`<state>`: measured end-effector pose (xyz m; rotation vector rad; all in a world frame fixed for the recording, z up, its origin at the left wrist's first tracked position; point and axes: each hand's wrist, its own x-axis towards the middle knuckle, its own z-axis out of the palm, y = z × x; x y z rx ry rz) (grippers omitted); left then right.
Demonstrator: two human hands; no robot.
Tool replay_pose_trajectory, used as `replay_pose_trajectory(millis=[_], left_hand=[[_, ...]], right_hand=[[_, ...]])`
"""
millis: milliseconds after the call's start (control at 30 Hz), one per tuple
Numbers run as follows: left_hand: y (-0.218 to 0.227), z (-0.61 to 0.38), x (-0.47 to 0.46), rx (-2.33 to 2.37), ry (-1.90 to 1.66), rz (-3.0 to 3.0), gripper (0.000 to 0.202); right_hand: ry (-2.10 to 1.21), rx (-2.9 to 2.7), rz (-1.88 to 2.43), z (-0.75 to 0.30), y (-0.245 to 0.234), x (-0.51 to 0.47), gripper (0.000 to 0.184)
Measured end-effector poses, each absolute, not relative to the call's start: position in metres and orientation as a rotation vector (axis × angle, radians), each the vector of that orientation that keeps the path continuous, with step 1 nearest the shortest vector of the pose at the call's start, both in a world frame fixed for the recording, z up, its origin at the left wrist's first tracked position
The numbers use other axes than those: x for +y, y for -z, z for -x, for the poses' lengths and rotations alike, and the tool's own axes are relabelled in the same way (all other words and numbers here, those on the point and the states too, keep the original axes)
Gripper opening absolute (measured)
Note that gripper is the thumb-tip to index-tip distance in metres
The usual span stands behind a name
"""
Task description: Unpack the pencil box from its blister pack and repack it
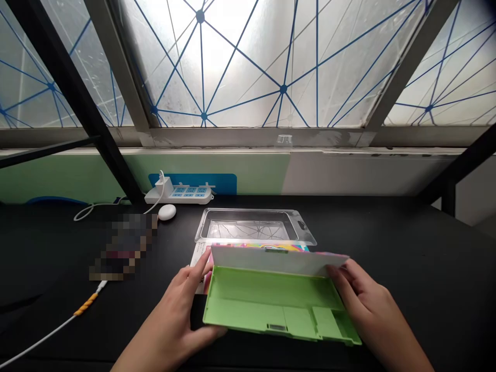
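Observation:
A green pencil case (271, 302) lies open on the black table (406, 268), its white lid raised toward me and its compartments bare. My left hand (182, 305) grips the case's left end, thumb under the front edge and fingers up at the lid's corner. At the right end my right hand (368, 305) holds the case too, with fingertips on the lid's right corner. A clear plastic package shell (251, 227) lies flat just behind the case, with a colourful printed card (263, 247) between them.
A white power strip (182, 194) with a plugged charger sits at the back left by the wall. A white round object (167, 212) lies near it. A blurred item (122, 245) and a white cable (58, 330) occupy the left side. Windows rise behind the table.

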<state>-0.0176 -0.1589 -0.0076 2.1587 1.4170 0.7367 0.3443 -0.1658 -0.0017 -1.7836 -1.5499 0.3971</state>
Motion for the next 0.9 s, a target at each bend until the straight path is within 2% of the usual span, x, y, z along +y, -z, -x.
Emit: replay_pose_trajectory(millis=[233,333,433,533,600,667,733,800,900], left_hand=[[0.004,0.014,-0.154,1.389,-0.806,-2.299,0.117],[0.002,0.011,-0.156,1.430,-0.814,-2.266,0.113],[0.004,0.012,-0.158,1.494,-0.875,-2.192,0.092],[0.005,0.014,-0.159,1.594,-0.910,-2.069,0.057],[0.003,0.016,-0.157,1.658,-0.865,-1.976,0.050],[0.000,0.018,-0.155,1.653,-0.830,-1.930,0.058],[-0.001,0.019,-0.153,1.588,-0.815,-1.957,0.070],[-0.001,0.020,-0.151,1.518,-0.813,-2.025,0.078],[0.000,0.018,-0.148,1.473,-0.776,-2.111,0.069]], right_hand=[[-0.405,-1.473,1.771,-0.349,0.007,-0.168,0.037],[-0.473,-1.502,1.717,-0.352,0.008,-0.178,0.039],[-0.648,-1.573,1.602,-0.356,0.007,-0.189,0.048],[-0.781,-1.699,1.485,-0.358,0.006,-0.196,0.065],[-0.816,-1.759,1.490,-0.358,0.007,-0.198,0.075],[-0.797,-1.777,1.566,-0.356,0.009,-0.196,0.069],[-0.708,-1.787,1.609,-0.352,0.012,-0.193,0.051],[-0.572,-1.820,1.593,-0.349,0.013,-0.191,0.041],[-0.408,-1.866,1.564,-0.345,0.011,-0.188,0.037]])
